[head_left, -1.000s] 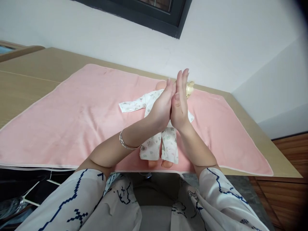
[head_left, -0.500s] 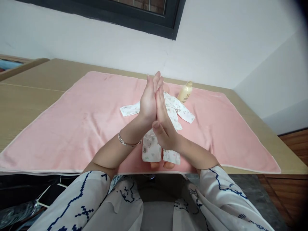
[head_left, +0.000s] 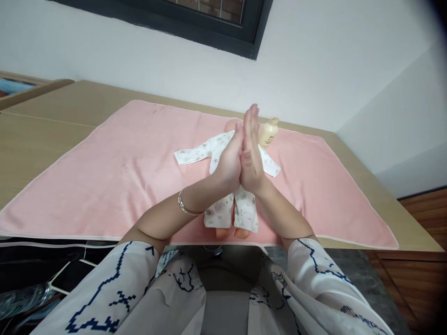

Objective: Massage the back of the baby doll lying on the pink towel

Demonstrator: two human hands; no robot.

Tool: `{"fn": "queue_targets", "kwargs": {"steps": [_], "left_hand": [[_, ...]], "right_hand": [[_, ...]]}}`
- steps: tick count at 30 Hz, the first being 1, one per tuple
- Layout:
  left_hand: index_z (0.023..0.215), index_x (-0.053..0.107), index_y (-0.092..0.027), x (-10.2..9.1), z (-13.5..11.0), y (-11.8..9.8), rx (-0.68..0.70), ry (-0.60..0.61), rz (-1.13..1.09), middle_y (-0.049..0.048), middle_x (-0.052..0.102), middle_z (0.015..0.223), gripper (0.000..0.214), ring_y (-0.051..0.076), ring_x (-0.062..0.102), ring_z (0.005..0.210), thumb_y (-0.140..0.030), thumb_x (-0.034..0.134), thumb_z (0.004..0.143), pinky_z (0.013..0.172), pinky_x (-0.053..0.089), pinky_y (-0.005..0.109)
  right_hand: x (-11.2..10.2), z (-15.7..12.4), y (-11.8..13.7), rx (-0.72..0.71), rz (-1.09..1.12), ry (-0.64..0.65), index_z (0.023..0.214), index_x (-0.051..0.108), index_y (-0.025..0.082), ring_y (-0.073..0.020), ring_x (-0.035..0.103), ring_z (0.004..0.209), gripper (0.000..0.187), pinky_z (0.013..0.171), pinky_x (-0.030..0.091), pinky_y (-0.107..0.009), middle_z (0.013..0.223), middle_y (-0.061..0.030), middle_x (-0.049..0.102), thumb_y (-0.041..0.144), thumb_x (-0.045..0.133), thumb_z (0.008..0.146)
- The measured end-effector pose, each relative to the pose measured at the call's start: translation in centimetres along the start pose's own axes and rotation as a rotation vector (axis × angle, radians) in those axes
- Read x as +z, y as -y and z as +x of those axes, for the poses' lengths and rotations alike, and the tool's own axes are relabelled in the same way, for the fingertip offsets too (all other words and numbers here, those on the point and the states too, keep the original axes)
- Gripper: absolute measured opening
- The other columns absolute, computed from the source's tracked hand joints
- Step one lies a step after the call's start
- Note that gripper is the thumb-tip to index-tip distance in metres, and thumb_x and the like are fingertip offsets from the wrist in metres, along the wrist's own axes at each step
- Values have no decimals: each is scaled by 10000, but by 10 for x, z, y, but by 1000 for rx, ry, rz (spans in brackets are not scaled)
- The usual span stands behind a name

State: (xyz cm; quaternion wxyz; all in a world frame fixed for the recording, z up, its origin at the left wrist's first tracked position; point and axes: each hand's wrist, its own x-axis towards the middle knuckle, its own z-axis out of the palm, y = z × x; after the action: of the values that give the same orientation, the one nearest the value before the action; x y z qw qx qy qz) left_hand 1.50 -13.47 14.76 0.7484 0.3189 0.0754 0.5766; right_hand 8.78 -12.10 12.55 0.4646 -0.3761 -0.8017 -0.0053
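My left hand (head_left: 228, 163) and my right hand (head_left: 252, 160) are pressed palm to palm, fingers stretched out and pointing away from me. Nothing shows between them. Beneath them a baby doll in a white printed top (head_left: 220, 143) and matching trousers (head_left: 220, 215) lies on a pink blanket (head_left: 115, 172), its feet towards me. My hands hide the doll's middle and part of its head. Just beyond my right hand, a pale yellow bottle (head_left: 268, 135) stands by the doll's sleeve.
The blanket covers much of a wooden table (head_left: 52, 118), which backs onto a white wall (head_left: 314, 70) under a dark window frame (head_left: 209, 35). A clear plastic bottle (head_left: 26, 300) lies low at the left. Wooden drawers (head_left: 405, 279) stand at the lower right.
My joined palms have slid against each other: the right hand has moved forward along the left, and both have shifted slightly right. More of the doll's left-hand sleeve and top now shows.
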Motion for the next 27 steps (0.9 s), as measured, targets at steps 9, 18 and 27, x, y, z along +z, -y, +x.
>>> {"fn": "queue_targets", "kwargs": {"steps": [9,18,27], "left_hand": [[1434,409,-196,-20,24,-43,90,-270,400,29,413,1557,618,194,252,1519,-576,194,997,1236,202,274],[1310,523,-200,-82,87,-34,199,-464,541,70,540,1425,480,198,426,1424,-488,274,1018,1220,255,337],[1032,652,-163,-189,127,18,250,-501,1044,120,730,997,517,244,694,1020,-530,290,993,985,509,392]], "right_hand": [[24,-19,21,-33,348,153,1577,-60,190,-215,-56,1550,825,1299,46,-435,1681,-38,33,690,125,948],[34,-4,-27,253,330,186,1484,408,243,-189,340,1478,634,1256,254,-435,1546,1,443,602,263,981],[74,-2,-125,241,98,356,1242,679,264,-212,378,1460,412,1246,251,-468,1388,19,617,254,430,915]]}}
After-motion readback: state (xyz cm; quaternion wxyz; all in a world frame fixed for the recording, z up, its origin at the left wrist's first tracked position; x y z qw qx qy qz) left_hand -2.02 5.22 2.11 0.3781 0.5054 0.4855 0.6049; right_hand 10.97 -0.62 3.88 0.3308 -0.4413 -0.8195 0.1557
